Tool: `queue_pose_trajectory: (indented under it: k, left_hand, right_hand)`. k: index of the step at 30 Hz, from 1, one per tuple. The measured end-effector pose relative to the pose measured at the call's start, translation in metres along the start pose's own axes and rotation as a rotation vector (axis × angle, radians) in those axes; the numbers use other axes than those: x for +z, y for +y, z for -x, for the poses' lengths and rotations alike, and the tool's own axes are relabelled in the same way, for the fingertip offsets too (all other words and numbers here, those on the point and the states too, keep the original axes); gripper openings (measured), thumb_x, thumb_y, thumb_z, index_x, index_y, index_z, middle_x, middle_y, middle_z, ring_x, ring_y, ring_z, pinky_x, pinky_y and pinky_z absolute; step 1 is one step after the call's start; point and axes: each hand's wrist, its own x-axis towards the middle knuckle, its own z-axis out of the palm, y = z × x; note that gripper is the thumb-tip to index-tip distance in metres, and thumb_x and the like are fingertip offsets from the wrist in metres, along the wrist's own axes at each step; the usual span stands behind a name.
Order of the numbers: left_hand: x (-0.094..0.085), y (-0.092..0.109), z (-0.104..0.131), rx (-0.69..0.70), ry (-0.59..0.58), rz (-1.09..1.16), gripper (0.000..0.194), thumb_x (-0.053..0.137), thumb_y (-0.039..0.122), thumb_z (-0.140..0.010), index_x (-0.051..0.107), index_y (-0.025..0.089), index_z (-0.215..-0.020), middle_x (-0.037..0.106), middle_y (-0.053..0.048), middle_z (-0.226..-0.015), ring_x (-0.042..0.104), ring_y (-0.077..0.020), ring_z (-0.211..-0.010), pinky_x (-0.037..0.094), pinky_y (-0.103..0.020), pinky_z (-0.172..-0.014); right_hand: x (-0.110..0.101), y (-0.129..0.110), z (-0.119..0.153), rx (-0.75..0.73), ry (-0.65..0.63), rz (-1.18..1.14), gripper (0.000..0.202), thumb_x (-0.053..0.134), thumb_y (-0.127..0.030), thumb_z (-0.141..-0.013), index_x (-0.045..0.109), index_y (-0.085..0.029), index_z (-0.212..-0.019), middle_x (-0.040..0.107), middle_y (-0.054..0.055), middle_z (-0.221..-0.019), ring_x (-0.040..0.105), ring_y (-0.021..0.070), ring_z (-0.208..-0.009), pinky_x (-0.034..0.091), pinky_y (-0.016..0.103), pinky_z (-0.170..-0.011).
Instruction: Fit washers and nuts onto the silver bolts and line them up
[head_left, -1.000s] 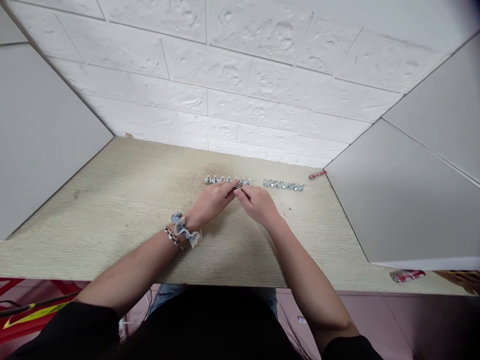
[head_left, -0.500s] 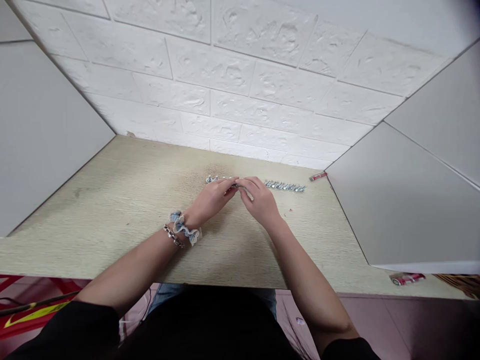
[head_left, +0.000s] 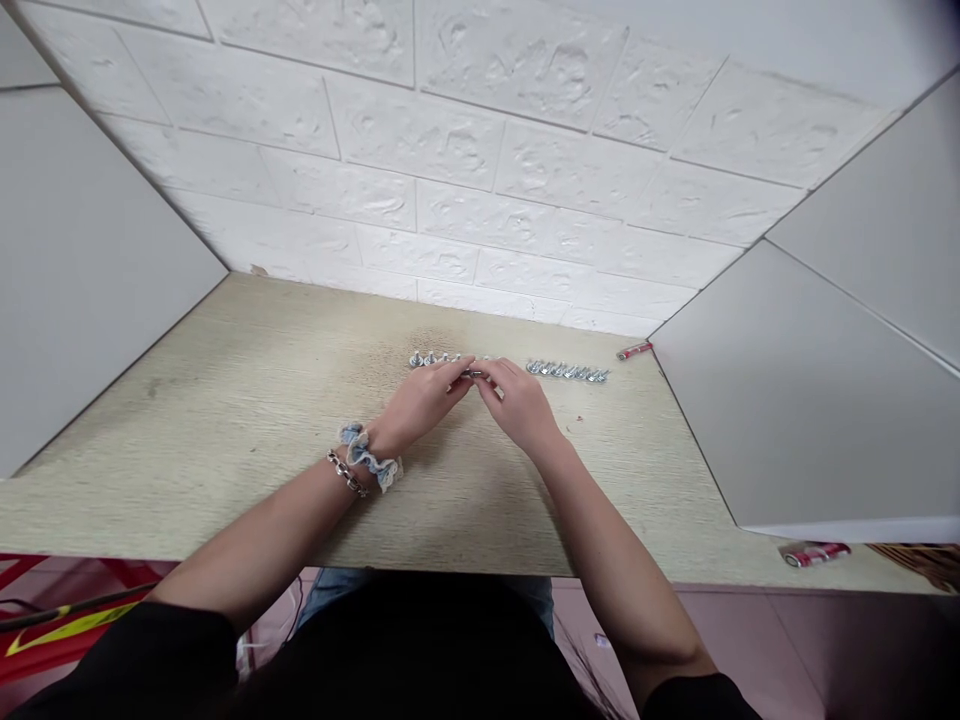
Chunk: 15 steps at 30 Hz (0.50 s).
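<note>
My left hand (head_left: 426,398) and my right hand (head_left: 520,402) meet over the table, fingertips pinched together on a small silver metal bolt (head_left: 474,374). Most of that bolt is hidden by the fingers. Just beyond my left hand, a row of silver bolts (head_left: 417,360) stands upright, partly covered by the fingers. To the right of my right hand runs a second row of several silver bolts (head_left: 567,373), tilted and packed close together. A blue-and-white scrunchie (head_left: 369,458) and a chain bracelet (head_left: 346,474) circle my left wrist.
A red battery (head_left: 634,350) lies at the back right by the grey side panel (head_left: 810,400). Another red battery (head_left: 817,555) is near the front right edge of the wooden table (head_left: 262,400), beside a wicker item (head_left: 911,563). A white brick-pattern wall (head_left: 450,205) closes the back.
My fingers have shifted slightly around the small bolt, the right hand's fingers drawing a little lower. The bolts at left show a bit more. The view has moved slightly.
</note>
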Motion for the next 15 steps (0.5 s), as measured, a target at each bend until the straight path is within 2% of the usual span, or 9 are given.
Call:
queue_pose_trajectory:
  k: [10,15]
  left_hand:
    - [0.0012,-0.0001,0.0003,0.053,0.025,-0.024,0.028,0.046,0.026,-0.088,0.054,0.016,-0.113,0.067,-0.005,-0.088,0.061,-0.0123,-0.070,0.045,-0.022,-0.062]
    - [0.0008,0.0005,0.0006,0.058,0.034,-0.031,0.029,0.046,0.025,-0.088,0.054,0.014,-0.114,0.068,-0.006,-0.089,0.062,-0.0129,-0.072,0.046,-0.022,-0.063]
  right_hand:
    - [-0.0013,-0.0031,-0.0005,0.099,-0.004,0.018,0.018,0.043,-0.030,-0.088,0.056,-0.019,-0.095,0.061,0.005,-0.086,0.055,0.0167,-0.080,0.042,0.029,-0.071]
    - [-0.0021,-0.0037,-0.0004,0.101,-0.031,0.028,0.020,0.041,-0.032,-0.089,0.056,-0.020,-0.092,0.059,0.004,-0.087,0.053,0.0154,-0.078,0.041,0.027,-0.071]
